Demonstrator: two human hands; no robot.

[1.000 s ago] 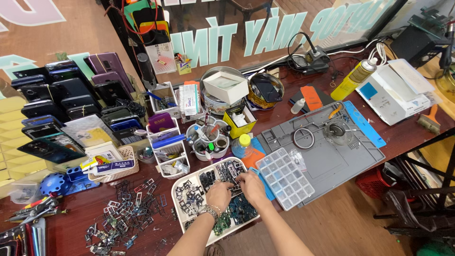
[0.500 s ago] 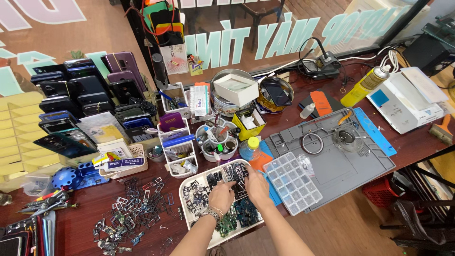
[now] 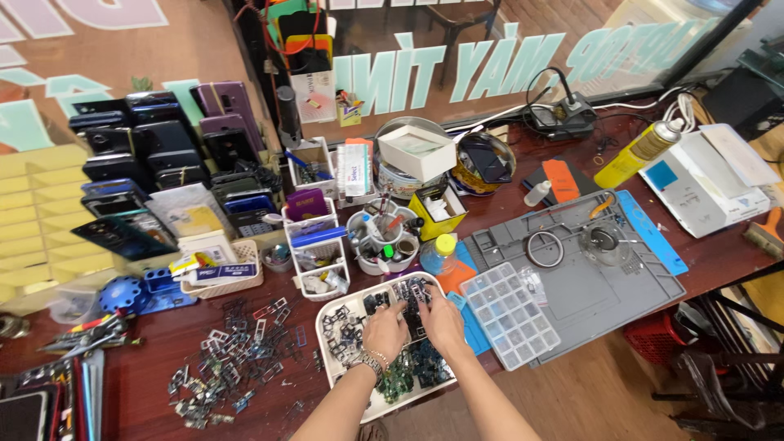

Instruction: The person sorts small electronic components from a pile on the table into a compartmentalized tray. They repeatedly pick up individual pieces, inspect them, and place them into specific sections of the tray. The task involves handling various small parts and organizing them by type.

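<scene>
A white tray [image 3: 328, 349] full of small dark and green phone parts lies at the near edge of the red-brown workbench. Both hands rest inside it, side by side. My left hand [image 3: 385, 332], with a bead bracelet at the wrist, has its fingers spread over the parts in the tray's middle. My right hand [image 3: 442, 322] lies just to its right, fingers pressed down among the parts. I cannot make out a single part held in either hand.
A clear compartment box [image 3: 510, 315] sits right of the tray on a grey work mat [image 3: 604, 286]. Loose metal frames [image 3: 233, 359] lie to the left. Behind stand white bins [image 3: 320, 260], a cup of tools [image 3: 384, 237], stacked phones [image 3: 147, 155] and a yellow spray can [image 3: 639, 151].
The view has shifted a little, so the bench sits lower and more to the right in frame. Both hands stay in the tray, their fingers moving slightly among the parts.
</scene>
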